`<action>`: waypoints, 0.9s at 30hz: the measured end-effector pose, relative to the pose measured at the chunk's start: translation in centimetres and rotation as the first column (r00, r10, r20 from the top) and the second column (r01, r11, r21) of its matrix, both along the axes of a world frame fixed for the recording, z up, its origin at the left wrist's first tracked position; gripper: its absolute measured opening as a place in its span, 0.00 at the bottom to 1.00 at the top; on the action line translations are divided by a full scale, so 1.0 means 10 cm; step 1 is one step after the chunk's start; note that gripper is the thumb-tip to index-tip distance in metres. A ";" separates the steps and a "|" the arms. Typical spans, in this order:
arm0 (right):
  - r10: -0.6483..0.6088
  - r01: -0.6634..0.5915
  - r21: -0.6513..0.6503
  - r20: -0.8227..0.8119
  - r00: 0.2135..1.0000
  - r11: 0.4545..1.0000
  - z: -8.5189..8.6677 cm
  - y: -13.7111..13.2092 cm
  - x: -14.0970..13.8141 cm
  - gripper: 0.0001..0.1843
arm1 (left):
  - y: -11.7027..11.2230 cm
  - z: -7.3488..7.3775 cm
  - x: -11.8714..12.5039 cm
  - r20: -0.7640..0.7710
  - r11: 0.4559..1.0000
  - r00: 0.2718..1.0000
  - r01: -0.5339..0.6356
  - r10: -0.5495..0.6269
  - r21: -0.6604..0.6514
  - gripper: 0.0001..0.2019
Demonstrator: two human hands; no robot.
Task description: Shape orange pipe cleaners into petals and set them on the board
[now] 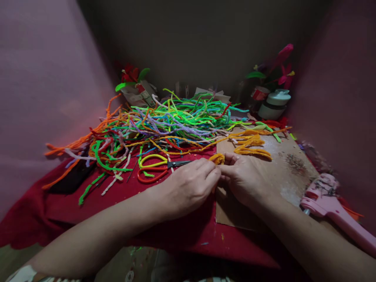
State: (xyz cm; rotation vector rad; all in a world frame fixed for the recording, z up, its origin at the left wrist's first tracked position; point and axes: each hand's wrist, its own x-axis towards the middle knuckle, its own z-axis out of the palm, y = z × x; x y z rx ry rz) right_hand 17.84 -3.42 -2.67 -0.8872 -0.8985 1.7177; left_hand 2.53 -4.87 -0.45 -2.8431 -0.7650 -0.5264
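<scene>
Between the fingertips of my left hand (pixel 190 184) and my right hand (pixel 245 176) is an orange-yellow pipe cleaner (pixel 217 158), bent into a small looped bunch. Both hands are closed and meet at it, and their fingers partly hide it. Just beyond my right hand, several bent pipe cleaners (pixel 252 145) of the same colour lie on a cardboard sheet (pixel 282 176). Scissors (pixel 152 168) with one yellow and one red handle rest on the red cloth left of my left hand, their blade tips hidden behind it.
A big tangled heap of coloured pipe cleaners (pixel 176 117) spreads across the back. A pink glue gun (pixel 329 203) lies at the right. Behind stand a pale lidded jar (pixel 274 105) and pink flowers (pixel 284 74). A dark flat object (pixel 69 178) lies at left on the red cloth (pixel 182 235).
</scene>
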 end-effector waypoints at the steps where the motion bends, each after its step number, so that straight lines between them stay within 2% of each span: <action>1: 0.008 -0.009 -0.016 -0.013 1.000 1.000 0.01 0.00 0.00 0.10 | 0.02 0.00 -0.01 0.086 0.997 0.996 0.014 -0.008 -0.071 0.09; 3: 0.011 -0.012 -0.044 -0.031 0.999 0.999 0.02 0.01 0.01 0.11 | 0.08 0.00 -0.03 0.322 0.976 0.945 0.011 0.062 -0.219 0.09; 4: 0.007 -0.009 -0.053 -0.034 0.999 0.999 0.02 0.01 0.01 0.12 | 0.11 0.00 -0.04 0.446 0.950 0.885 0.010 0.137 -0.312 0.10; 5: 0.001 -0.003 -0.058 -0.037 0.999 0.998 0.02 0.01 0.01 0.12 | 0.14 0.01 -0.05 0.538 0.901 0.810 0.027 0.234 -0.433 0.12; 6: 0.001 -0.003 -0.054 -0.041 0.999 0.999 0.01 0.01 0.01 0.12 | 0.16 0.02 -0.04 0.580 0.815 0.740 0.076 0.340 -0.575 0.14; 7: 0.009 -0.011 -0.048 -0.044 0.999 0.999 0.01 0.01 0.00 0.12 | 0.18 0.03 -0.04 0.572 0.685 0.691 0.151 0.442 -0.713 0.15; 8: 0.028 -0.029 -0.038 -0.048 0.998 0.999 0.01 0.01 0.00 0.11 | 0.19 0.03 -0.03 0.530 0.526 0.668 0.237 0.522 -0.817 0.15; 9: 0.048 -0.049 -0.025 -0.057 0.997 0.998 0.01 0.01 0.00 0.11 | 0.19 0.04 -0.02 0.473 0.368 0.667 0.306 0.576 -0.878 0.13; 10: 0.064 -0.065 -0.014 -0.067 0.996 0.998 0.01 0.00 0.00 0.10 | 0.19 0.05 -0.01 0.420 0.246 0.672 0.342 0.610 -0.907 0.11; 11: 0.068 -0.069 -0.009 -0.076 0.995 0.998 0.02 0.00 0.00 0.09 | 0.19 0.05 0.00 0.384 0.185 0.674 0.350 0.631 -0.918 0.09; 12: 0.060 -0.061 -0.009 -0.085 0.995 0.998 0.03 0.00 0.00 0.08 | 0.18 0.05 0.01 0.371 0.185 0.667 0.335 0.646 -0.924 0.09; 13: 0.050 -0.051 -0.015 -0.092 0.994 0.999 0.05 -0.01 -0.01 0.07 | 0.17 0.05 0.01 0.374 0.228 0.663 0.300 0.648 -0.926 0.09; 14: 0.038 -0.041 -0.026 -0.099 0.994 0.999 0.05 -0.01 -0.01 0.06 | 0.16 0.04 0.02 0.394 0.303 0.666 0.255 0.633 -0.918 0.08; 15: 0.031 -0.035 -0.040 -0.104 0.994 0.999 0.06 -0.01 -0.01 0.07 | 0.15 0.03 0.02 0.425 0.401 0.676 0.204 0.602 -0.893 0.08; 17: 0.027 -0.033 -0.060 -0.107 0.994 0.998 0.06 -0.02 0.00 0.08 | 0.14 0.02 0.03 0.484 0.600 0.714 0.112 0.506 -0.792 0.07; 18: 0.031 -0.038 -0.067 -0.108 0.994 0.997 0.05 -0.02 0.00 0.09 | 0.14 0.01 0.03 0.504 0.674 0.730 0.081 0.461 -0.734 0.07; 19: 0.037 -0.045 -0.069 -0.106 0.994 0.997 0.04 -0.02 0.00 0.10 | 0.14 0.01 0.03 0.518 0.720 0.741 0.067 0.427 -0.691 0.08; 20: 0.046 -0.053 -0.069 -0.106 0.993 0.996 0.02 -0.02 0.00 0.11 | 0.14 0.01 0.03 0.528 0.737 0.744 0.071 0.409 -0.672 0.08; 21: 0.060 -0.067 -0.069 -0.102 0.993 0.995 0.01 -0.02 0.00 0.11 | 0.14 0.02 0.03 0.534 0.724 0.741 0.093 0.408 -0.683 0.09; 22: 0.075 -0.082 -0.068 -0.098 0.992 0.994 0.01 -0.02 0.01 0.11 | 0.14 0.02 0.03 0.528 0.676 0.738 0.133 0.421 -0.725 0.09; 25: 0.101 -0.105 -0.045 -0.091 0.991 0.993 0.00 -0.01 0.02 0.09 | 0.14 0.02 0.03 0.446 0.403 0.743 0.257 0.498 -0.878 0.08; 26: 0.100 -0.104 -0.044 -0.088 0.991 0.994 0.01 -0.01 0.03 0.09 | 0.14 0.01 0.03 0.423 0.334 0.746 0.280 0.515 -0.900 0.07; 27: 0.098 -0.102 -0.048 -0.086 0.991 0.994 0.01 -0.01 0.04 0.09 | 0.14 -0.01 0.03 0.409 0.301 0.748 0.287 0.524 -0.910 0.08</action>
